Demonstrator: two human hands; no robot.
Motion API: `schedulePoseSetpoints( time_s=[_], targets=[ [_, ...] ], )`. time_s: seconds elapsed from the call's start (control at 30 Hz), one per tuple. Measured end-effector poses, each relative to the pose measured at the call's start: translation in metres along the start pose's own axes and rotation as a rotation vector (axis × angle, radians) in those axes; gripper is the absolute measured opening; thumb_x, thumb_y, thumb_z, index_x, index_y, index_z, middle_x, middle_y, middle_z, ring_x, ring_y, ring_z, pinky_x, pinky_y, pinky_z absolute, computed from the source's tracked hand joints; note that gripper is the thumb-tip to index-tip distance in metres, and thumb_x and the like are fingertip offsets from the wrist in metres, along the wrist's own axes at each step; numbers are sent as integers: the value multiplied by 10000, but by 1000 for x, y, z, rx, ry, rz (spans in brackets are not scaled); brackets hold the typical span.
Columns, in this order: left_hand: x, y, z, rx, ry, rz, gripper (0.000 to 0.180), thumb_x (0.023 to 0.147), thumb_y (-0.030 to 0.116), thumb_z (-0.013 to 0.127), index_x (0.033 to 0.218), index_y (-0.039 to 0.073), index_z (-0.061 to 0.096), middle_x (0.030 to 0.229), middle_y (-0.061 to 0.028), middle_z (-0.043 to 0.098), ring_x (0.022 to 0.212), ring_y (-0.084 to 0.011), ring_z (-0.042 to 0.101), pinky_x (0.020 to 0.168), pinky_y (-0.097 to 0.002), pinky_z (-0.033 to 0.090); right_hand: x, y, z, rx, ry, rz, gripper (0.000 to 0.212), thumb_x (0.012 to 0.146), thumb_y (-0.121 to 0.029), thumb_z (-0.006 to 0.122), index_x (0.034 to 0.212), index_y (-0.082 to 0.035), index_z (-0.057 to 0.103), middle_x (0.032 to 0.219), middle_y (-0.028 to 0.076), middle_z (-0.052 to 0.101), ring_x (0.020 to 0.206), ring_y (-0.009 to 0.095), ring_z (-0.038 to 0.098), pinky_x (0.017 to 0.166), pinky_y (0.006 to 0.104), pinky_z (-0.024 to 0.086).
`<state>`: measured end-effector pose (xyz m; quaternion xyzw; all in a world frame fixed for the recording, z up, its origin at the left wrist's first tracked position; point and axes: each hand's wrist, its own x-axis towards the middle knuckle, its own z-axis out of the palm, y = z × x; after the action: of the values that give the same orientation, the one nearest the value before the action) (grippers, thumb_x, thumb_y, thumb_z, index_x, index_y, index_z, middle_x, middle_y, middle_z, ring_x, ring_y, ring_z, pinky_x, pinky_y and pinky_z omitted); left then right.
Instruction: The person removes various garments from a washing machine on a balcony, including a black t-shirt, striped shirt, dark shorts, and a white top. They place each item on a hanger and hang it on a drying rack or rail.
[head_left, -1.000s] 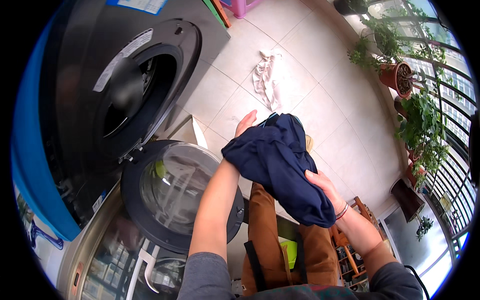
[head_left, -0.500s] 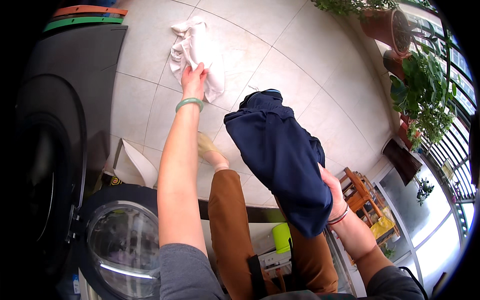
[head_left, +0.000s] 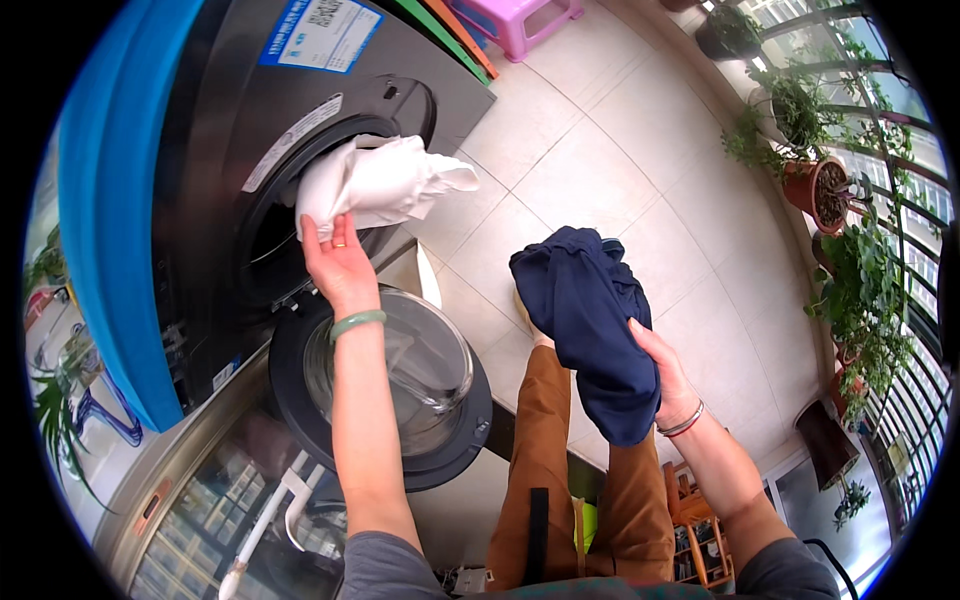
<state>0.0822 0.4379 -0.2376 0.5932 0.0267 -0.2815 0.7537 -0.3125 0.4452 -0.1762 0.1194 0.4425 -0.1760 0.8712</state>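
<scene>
At arm's length, left hand point(head_left: 341, 266) apparently pinches cloth point(head_left: 385, 182); right hand point(head_left: 668, 378) clutches navy garment point(head_left: 590, 310).

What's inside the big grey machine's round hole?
Mostly darkness shows in the round opening of the machine. White cloth, held by the left hand, covers much of it, so whatever lies deeper is hidden.

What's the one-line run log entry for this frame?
left hand: holding white cloth at opening of front-loading machine | right hand: holding navy garment | round door: open
</scene>
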Motion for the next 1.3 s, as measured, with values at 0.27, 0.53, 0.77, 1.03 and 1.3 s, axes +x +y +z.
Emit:
schedulePoseSetpoints(
  time_s=[0.27, 0.53, 0.77, 1.03, 1.3],
  targets=[
    [49, 55, -50, 259, 328, -67, 784, 907, 200, 672, 1497, 59, 176, 1470, -196, 318, 1303, -344, 428, 973, -435, 538, -20, 17, 81, -409, -169, -117, 507, 902, -179, 684, 1329, 0, 477, 1211, 63, 604, 1063, 127, 590, 945, 284, 475],
    [-186, 73, 23, 160, -630, -916, 684, 957, 592, 453, 1419, 89, 404, 1358, -61, 510, 1207, -169, 491, 1034, -394, 387, -80, 2, 102, -1629, -483, -701, 345, 657, 138, 563, 922, -80, 597, 1038, 86, 589, 987, 287, 582, 844, 331, 477],
    [-262, 151, 47, 204, -474, -529, 498, 874, 67, 694, 1321, 57, 473, 1226, -22, 582, 1128, -138, 552, 1003, -290, 417, -160, -8, 100, -1819, -328, -977, 274, 590, 124, 553, 768, -85, 555, 1147, 67, 613, 957, 290, 553, 828, 369, 465],
    [-352, 254, 72, 428, -676, -117, 457, 847, -93, 619, 1282, 38, 561, 1170, -42, 600, 1064, -108, 574, 957, -253, 456, -266, 0, 125, -1824, -180, -1092, 180, 737, 32, 591, 886, -68, 597, 1169, 78, 620, 1113, 291, 558, 933, 384, 454],
    [-429, 321, 103, 71, -557, -167, 431, 912, -59, 542, 1326, 38, 473, 1181, -84, 559, 1036, -145, 578, 933, -294, 475, -337, 76, 203, -1618, -431, -1379, 493, 747, -275, 806, 1080, -21, 546, 1121, 146, 556, 1011, 326, 586, 882, 385, 494]
  ],
)
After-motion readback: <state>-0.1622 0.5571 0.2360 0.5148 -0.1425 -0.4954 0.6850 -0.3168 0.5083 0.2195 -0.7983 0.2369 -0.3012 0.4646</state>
